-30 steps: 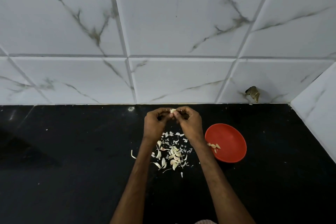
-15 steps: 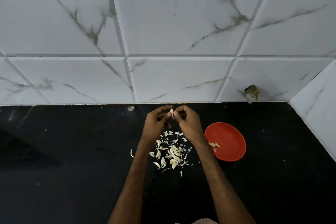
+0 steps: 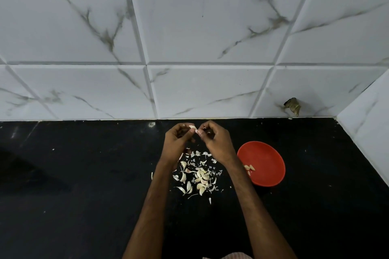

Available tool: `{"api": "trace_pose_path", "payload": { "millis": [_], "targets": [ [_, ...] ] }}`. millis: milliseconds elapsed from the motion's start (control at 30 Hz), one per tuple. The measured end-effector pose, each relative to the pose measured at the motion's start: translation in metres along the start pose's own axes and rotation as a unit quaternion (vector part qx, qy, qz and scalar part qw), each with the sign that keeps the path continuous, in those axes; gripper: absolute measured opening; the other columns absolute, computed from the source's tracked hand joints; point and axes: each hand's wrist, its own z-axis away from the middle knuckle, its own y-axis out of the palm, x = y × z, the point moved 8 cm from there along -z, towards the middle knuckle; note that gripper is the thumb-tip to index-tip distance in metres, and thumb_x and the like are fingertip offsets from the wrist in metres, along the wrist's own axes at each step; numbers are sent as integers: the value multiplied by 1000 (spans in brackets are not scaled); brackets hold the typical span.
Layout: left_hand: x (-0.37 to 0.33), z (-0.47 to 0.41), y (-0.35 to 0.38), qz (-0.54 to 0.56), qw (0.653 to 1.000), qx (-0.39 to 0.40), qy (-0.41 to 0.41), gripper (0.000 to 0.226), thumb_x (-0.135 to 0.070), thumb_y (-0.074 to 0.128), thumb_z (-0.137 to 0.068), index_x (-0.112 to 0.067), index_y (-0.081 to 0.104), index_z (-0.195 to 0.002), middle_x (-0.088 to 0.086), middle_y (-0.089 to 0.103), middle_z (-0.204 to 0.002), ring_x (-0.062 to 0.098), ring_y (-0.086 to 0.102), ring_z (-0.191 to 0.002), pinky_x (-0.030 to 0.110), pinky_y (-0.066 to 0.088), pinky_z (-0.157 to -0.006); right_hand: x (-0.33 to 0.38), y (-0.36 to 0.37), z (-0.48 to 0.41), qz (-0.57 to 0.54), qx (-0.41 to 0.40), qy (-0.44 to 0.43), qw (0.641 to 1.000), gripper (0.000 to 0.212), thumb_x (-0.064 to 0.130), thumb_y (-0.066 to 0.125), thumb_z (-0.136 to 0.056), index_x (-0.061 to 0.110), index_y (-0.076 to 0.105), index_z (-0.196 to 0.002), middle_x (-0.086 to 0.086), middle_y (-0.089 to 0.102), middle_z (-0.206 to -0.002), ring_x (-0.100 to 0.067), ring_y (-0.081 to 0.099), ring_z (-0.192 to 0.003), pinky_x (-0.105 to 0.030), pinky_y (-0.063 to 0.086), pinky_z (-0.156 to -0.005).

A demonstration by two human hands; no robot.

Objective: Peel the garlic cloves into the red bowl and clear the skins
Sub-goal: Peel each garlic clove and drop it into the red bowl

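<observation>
Black stone surface (image 3: 84, 185) carries a scatter of garlic cloves and skins (image 3: 199, 176) between the two forearms. Just right of it sits the red bowl (image 3: 267, 153), with a few peeled cloves (image 3: 250, 168) at its left edge. Farther back, the left hand (image 3: 176, 142) and right hand (image 3: 217, 143) meet, fingers curled, pinching one garlic clove (image 3: 192, 127) between them, near the white marble-veined tile wall (image 3: 210, 90).

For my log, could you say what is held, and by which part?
A garlic clove, pinched at its left end by the left hand, its right end by the right hand.
</observation>
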Motion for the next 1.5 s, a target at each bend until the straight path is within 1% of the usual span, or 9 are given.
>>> {"api": "trace_pose_path", "payload": {
  "millis": [167, 333, 567, 700, 833, 1033, 1167, 1300, 1500],
  "targets": [
    [4, 0, -1, 44, 999, -4, -30, 15, -9, 64, -96, -5, 67, -110, 7, 69, -86, 13, 64, -66, 26, 48, -47, -5, -7, 0, 22, -21, 10, 999, 19, 1, 69, -90, 17, 67, -100, 7, 69, -99, 4, 64, -91, -8, 48, -79],
    [1, 2, 6, 87, 996, 9, -36, 18, -7, 59, -98, -1, 65, -114, 8, 67, -85, 15, 63, -69, 26, 49, -48, 8, 0, 2, 20, -40, -39, 998, 15, 8, 72, -91, 14, 73, -104, 8, 71, -100, 3, 65, -94, -9, 48, -82],
    [-1, 2, 6, 66, 997, 30, -8, 15, -13, 61, -98, -1, 64, -108, 7, 72, -88, 15, 66, -72, 28, 53, -49, 2, -6, 2, 30, -100, 3, 995, 8, 20, 75, -89, 13, 73, -90, 9, 73, -85, -3, 68, -82, -28, 56, -78],
    [-1, 0, 5, -14, 999, 17, 46, 9, -13, 60, -100, -5, 63, -104, 1, 71, -80, 11, 63, -67, 26, 50, -45, -2, -5, 3, 84, -85, 45, 992, 13, 25, 74, -91, 13, 72, -93, 7, 72, -89, -8, 67, -83, -37, 56, -76],
    [-6, -3, 6, -96, 988, 2, 123, 3, -12, 62, -98, -10, 63, -96, -1, 69, -79, 11, 61, -68, 23, 48, -51, -3, -7, 5, 170, -78, 67, 980, 15, 31, 71, -93, 16, 69, -97, 9, 71, -94, -8, 63, -84, -31, 48, -72],
    [-6, -4, 8, -168, 978, 34, 119, 14, -18, 51, -105, -15, 58, -94, -10, 60, -73, 3, 51, -65, 23, 43, -63, 15, 2, 5, 210, -12, -13, 978, 9, 24, 60, -100, 17, 64, -99, 8, 68, -93, -13, 64, -84, -35, 51, -72],
    [-7, -1, 11, -341, 932, 48, 115, 25, -41, 38, -108, -29, 49, -89, -4, 57, -68, 10, 47, -58, 33, 39, -60, 21, 2, 7, 282, -30, -34, 958, 8, 23, 55, -101, 19, 59, -95, 6, 66, -86, -18, 64, -79, -38, 53, -69],
    [-10, 0, 15, -455, 882, 40, 117, 31, -44, 33, -108, -27, 45, -85, -4, 59, -68, 13, 55, -60, 34, 41, -60, 18, 0, 8, 316, -60, -7, 947, 7, 22, 58, -98, 20, 60, -91, 5, 64, -78, -19, 61, -73, -30, 37, -63],
    [-6, -2, 8, -324, 938, 94, 74, 38, -29, 41, -108, -16, 50, -73, -9, 50, -59, 11, 44, -58, 37, 38, -64, 14, 2, 6, 201, -1, -31, 979, 18, 21, 63, -96, 25, 59, -79, 12, 63, -67, -6, 60, -64, -33, 51, -64]
  ]
}}
